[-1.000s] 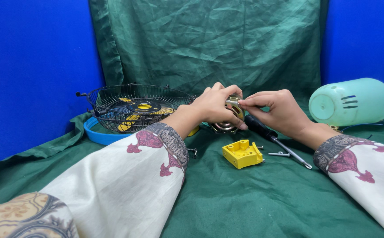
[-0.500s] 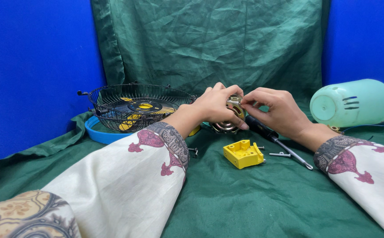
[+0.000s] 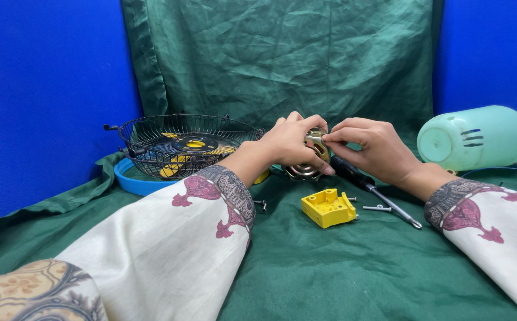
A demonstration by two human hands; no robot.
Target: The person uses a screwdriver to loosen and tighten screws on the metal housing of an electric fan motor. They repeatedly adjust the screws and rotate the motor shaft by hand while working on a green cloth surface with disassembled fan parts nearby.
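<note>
At the left of the frame, a black wire fan guard [image 3: 190,144] lies dish-up on the green cloth [image 3: 306,267], with a yellow hub and yellow blades showing through its mesh. It rests over a blue plastic ring [image 3: 132,181] whose edge peeks out on the near side.

Moving toward the centre, the left hand [image 3: 291,142] is closed around a round metal motor part [image 3: 309,156], holding it lifted just above the cloth, fingers wrapped over its top and thumb along its lower edge. The right hand [image 3: 372,148] meets it from the other side: its thumb and forefinger are pinched together at the part's upper rim, apparently on something small, though what is pinched is too small to make out.

Below the hands, a few loose screws [image 3: 261,205] lie near the left sleeve. A yellow plastic block [image 3: 328,207] sits just beside them toward the centre, with another screw [image 3: 378,208] to its right. A black-handled screwdriver [image 3: 372,189] lies slanted under the right hand, tip pointing toward the lower right.

At the far right, a pale green motor housing [image 3: 475,138] lies on its side.

The likely trouble is the pinched piece slipping, since the grip is fingertip-only; it could vanish into the cloth's folds. The scattered screws could also be swept off by a sleeve.
</note>
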